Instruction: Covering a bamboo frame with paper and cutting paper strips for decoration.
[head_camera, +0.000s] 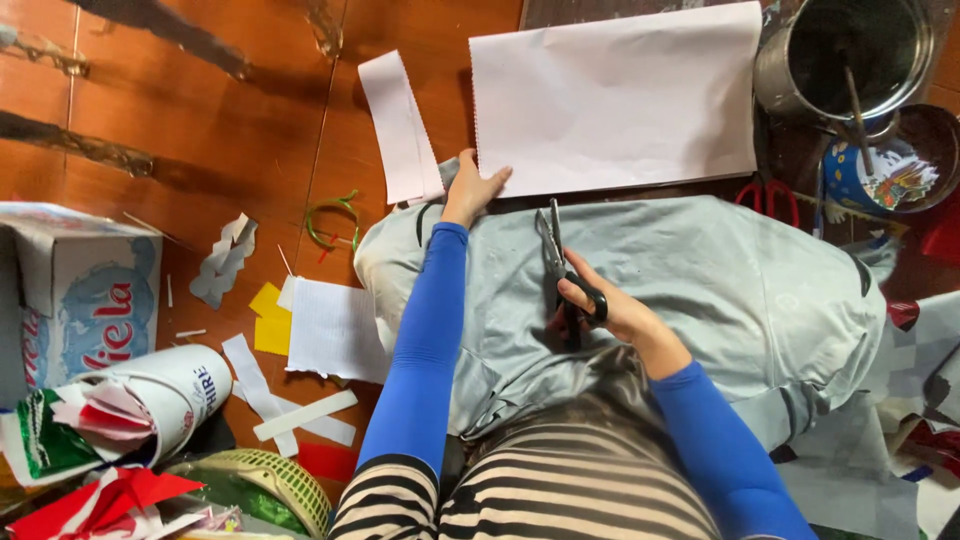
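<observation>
My left hand (472, 190) rests on the near left corner of a large white paper sheet (620, 100) lying on the floor, fingers pressing its edge. My right hand (612, 308) grips the handles of black scissors (556, 262), blades pointing up toward the sheet and nearly together. Both arms wear blue sleeves. A grey cloth (700, 290) covers my lap beneath the scissors.
A narrow white paper strip (400, 125) lies left of the sheet. Paper scraps (330, 330), a green wire loop (332, 215), a cardboard box (80, 290) and a roll (160, 400) sit left. A metal pot (850, 55), bowl (900, 165) and red scissors (768, 198) stand at the right.
</observation>
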